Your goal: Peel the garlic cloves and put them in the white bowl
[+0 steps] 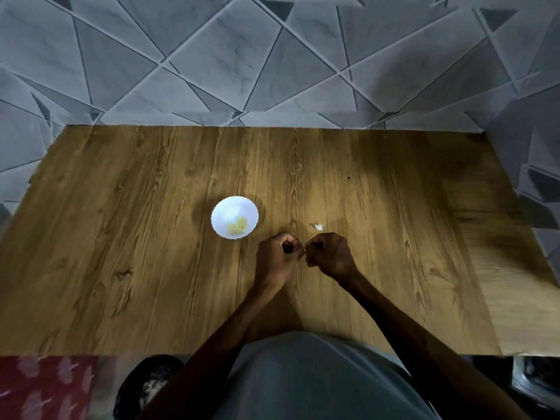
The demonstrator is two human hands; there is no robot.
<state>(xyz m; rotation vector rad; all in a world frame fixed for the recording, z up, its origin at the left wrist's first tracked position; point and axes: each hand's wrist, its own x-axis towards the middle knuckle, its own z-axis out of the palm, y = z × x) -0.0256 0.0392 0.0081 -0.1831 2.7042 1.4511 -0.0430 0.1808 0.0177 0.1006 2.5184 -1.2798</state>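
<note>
Right of the round white bowl [230, 209] and nearer, left hand [278, 257] and right hand [331, 254] meet, fingers clamped on a small, mostly hidden garlic clove [305, 251]. Best strip the skin with thumbnails, low over the brown wood-grain worktop [394, 237], before reaching bowlward.

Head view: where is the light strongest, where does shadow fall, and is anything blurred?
Head view: the light is strongest around the white bowl and the middle of the table. Head view: the table's far right corner lies in shadow, and the left hand and right hand look dark. Head view: the red cloth at the bottom edge is blurred.
</note>
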